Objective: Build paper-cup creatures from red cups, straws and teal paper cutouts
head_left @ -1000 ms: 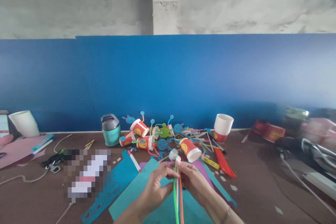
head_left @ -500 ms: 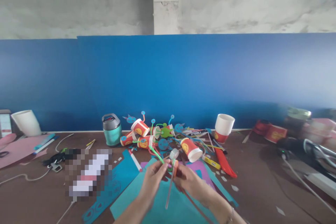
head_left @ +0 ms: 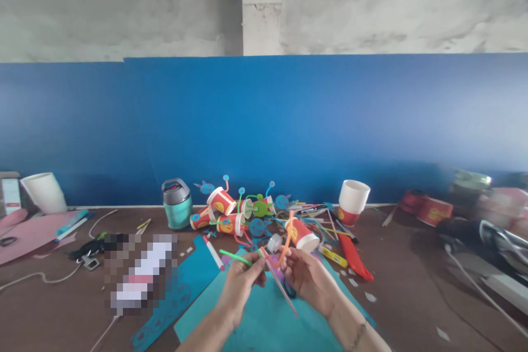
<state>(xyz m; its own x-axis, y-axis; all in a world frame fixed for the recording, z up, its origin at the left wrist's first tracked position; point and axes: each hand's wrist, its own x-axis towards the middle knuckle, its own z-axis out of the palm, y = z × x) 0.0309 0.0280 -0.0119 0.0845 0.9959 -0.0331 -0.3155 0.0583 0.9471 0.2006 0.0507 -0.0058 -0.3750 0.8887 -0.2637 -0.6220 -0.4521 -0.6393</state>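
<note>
The left hand point(head_left: 241, 286) has its fingers closed in a pinch on the green straw point(head_left: 235, 257), which pokes out past the thumb toward the left. The pale straw point(head_left: 285, 291) slants down to the right from the same fingertips (its far end hangs over the teal sheet point(head_left: 256, 322)). The right hand point(head_left: 311, 280) holds the orange straw point(head_left: 288, 239) between narrowed fingers. That straw is bent: one arm points up in front of the tipped cup point(head_left: 303, 235), the other reaches across to the left fingertips (whether it is pinched there too, I cannot tell).

All three straws are above the near middle of the bench point(head_left: 404, 297), between the hands. Beyond them lies a heap of cups with straws and blue paper discs, the green cutout point(head_left: 260, 208) among them. The flask point(head_left: 177, 206) stands upright left of the heap, and the white cup stack point(head_left: 353, 201) stands to its right. The red marker point(head_left: 213, 253) lies just beside the blue strip point(head_left: 169, 302). The yellow tube point(head_left: 333, 256) and the red bag point(head_left: 355, 258) lie beyond the right hand, near some paper scraps.
</note>
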